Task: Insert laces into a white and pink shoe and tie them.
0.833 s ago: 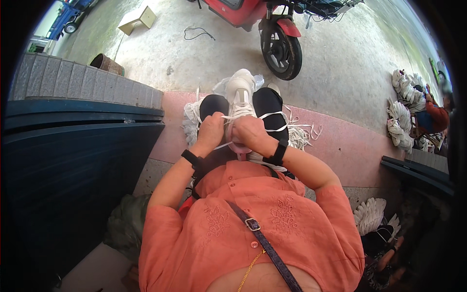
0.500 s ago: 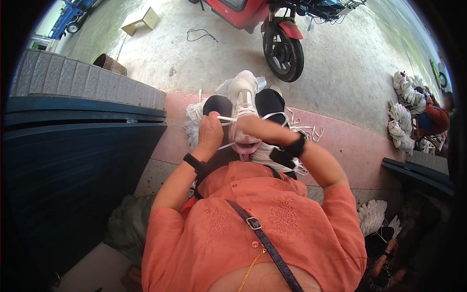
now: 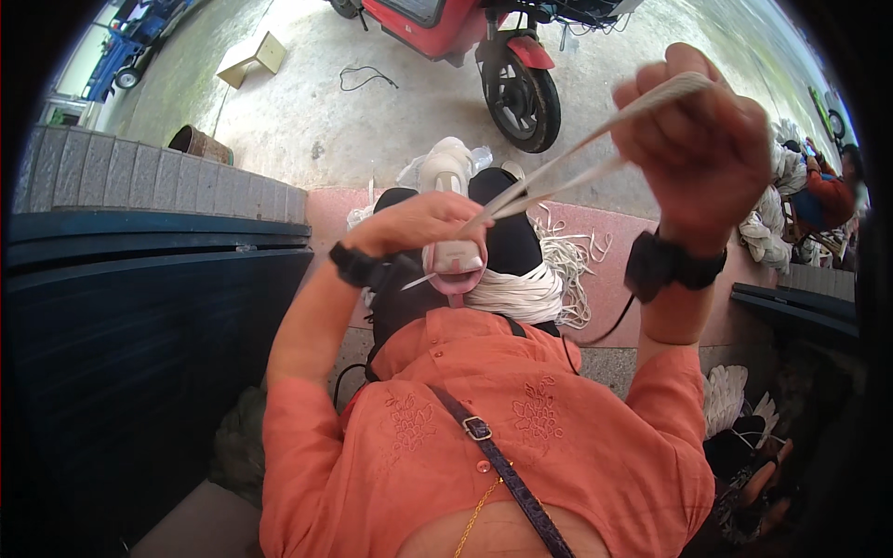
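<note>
Pulling the white lace (image 3: 512,198) evenly seemed best done with the right hand (image 3: 693,144) raised, fingers clamped on it, and the left hand (image 3: 419,223), its grip unclear, steadying the shoe (image 3: 447,166) between the thighs.

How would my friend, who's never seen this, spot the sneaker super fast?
Find the red scooter, then look down to the two black-trousered knees. Between them, partly under the left hand, is the off-white sneaker. Unlike the stringy white lace bundle beside it, it has a rounded toe and pink heel edge.
</note>
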Demonstrator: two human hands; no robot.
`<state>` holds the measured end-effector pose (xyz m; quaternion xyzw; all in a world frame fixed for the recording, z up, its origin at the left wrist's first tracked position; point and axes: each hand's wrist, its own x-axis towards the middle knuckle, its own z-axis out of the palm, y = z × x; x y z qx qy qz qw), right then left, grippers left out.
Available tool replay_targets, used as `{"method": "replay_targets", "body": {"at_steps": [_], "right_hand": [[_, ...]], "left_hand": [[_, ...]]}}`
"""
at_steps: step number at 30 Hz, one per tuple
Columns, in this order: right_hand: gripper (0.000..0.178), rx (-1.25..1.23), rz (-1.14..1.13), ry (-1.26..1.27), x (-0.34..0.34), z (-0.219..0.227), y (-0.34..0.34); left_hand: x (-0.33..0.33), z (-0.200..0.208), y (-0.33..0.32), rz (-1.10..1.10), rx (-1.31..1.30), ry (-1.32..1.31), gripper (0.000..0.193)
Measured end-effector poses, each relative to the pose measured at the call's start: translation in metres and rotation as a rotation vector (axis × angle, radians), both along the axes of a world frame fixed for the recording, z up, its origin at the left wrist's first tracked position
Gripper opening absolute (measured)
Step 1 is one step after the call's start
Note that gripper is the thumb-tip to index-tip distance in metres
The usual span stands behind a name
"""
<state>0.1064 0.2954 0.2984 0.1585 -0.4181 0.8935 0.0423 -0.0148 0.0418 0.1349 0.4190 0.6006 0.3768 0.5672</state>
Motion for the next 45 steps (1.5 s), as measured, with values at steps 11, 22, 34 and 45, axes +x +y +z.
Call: {"method": "replay_targets", "body": {"at_steps": [11, 22, 34, 45], "right_hand": [[0.022, 0.381, -0.418, -0.669, 0.048, -0.267, 0.099], [0.014, 1.412, -0.348, -0.084, 0.043, -0.317, -0.059], [0.013, 1.611, -0.329, -0.069, 0.027, -0.319, -0.069], [0.016, 1.648, -0.452, -0.190, 0.033, -0.320, -0.080]], "left_hand": [[-0.103, -0.032, -0.230, 1.609, 0.526, -0.503, 0.018], [0.042, -0.125, -0.082, 0.786, -0.143, 0.202, 0.024], [0.064, -0.126, -0.083, 0.854, -0.263, 0.491, 0.022], [0.066, -0.157, -0.087, 0.796, -0.079, 0.782, 0.017]]}}
